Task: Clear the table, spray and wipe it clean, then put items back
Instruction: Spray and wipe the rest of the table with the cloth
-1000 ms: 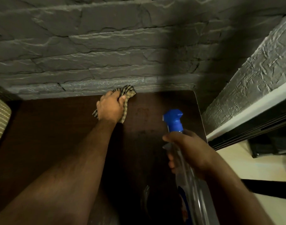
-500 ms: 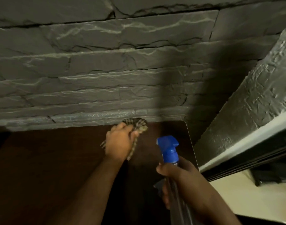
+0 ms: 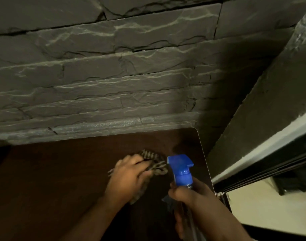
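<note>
A dark brown table (image 3: 53,171) fills the lower left, its far edge against a stone wall. My left hand (image 3: 128,178) presses a checked cloth (image 3: 154,162) flat on the tabletop, near the far right corner. My right hand (image 3: 192,197) grips a clear spray bottle with a blue trigger head (image 3: 181,168), held upright just right of the cloth, nozzle facing the wall. The bottle's lower body is mostly hidden by my hand and the frame's bottom edge.
A grey stone-brick wall (image 3: 131,75) rises directly behind the table. To the right stands a textured grey pillar (image 3: 270,110) with a white sill and dark frame. A pale floor (image 3: 270,206) shows beyond the table's right edge (image 3: 205,162).
My left hand has drawn the cloth back from the wall edge toward me and slightly right. The view has tilted up, showing more wall. The spray bottle stays in my right hand.
</note>
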`<state>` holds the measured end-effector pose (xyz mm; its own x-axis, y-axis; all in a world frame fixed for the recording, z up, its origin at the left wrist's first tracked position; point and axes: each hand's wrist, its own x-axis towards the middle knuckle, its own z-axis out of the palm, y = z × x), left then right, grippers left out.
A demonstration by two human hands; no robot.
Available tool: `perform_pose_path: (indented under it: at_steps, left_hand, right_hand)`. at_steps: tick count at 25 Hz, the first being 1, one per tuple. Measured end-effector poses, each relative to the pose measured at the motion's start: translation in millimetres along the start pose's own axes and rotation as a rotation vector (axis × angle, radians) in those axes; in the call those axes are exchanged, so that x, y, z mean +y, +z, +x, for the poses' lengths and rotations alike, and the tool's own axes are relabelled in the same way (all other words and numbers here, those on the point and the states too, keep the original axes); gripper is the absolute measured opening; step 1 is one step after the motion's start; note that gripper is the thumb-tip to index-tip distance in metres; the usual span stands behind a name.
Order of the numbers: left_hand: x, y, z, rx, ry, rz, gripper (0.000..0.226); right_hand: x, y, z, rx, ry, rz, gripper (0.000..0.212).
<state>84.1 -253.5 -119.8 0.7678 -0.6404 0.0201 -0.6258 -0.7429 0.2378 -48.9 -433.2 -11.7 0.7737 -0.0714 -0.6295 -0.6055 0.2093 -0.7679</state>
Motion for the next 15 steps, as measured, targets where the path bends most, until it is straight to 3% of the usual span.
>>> perform_pose_path:
  at_steps: [2, 4, 5, 7, 9, 13, 15]
  left_hand:
    - [-22.4, -8.7, 16.7, 0.064, -0.190, 0.000, 0.035]
    - [-22.0, -13.6, 54.2, 0.106, -0.372, -0.011, 0.035]
    - [-10.9, -11.7, 59.3, 0.080, -0.340, -0.016, 0.034]
    - [7.5, -7.4, 26.9, 0.009, -0.097, -0.023, 0.033]
    - [-12.0, -5.8, -21.4, 0.049, 0.013, -0.033, 0.040]
    - [-53.0, -18.3, 28.4, 0.152, -0.367, 0.012, 0.034]
    - [-26.8, -12.5, 36.0, 0.134, -0.347, -0.014, 0.029]
  right_hand:
    - [1.5, 2.9, -1.6, -0.012, -0.004, -0.018, 0.044]
    - [1.7, 5.1, -3.5, -0.034, -0.008, -0.007, 0.038]
    - [1.1, 6.4, -3.6, -0.047, -0.009, 0.005, 0.030]
    - [0.9, 8.4, -3.1, -0.067, -0.018, 0.008, 0.019]
    - [0.5, 9.1, -7.3, -0.052, -0.034, -0.006, 0.023]
    - [3.0, 13.3, -17.5, -0.059, -0.026, 0.038, 0.038]
    - [7.3, 18.3, -20.8, -0.071, -0.006, 0.089, 0.028]
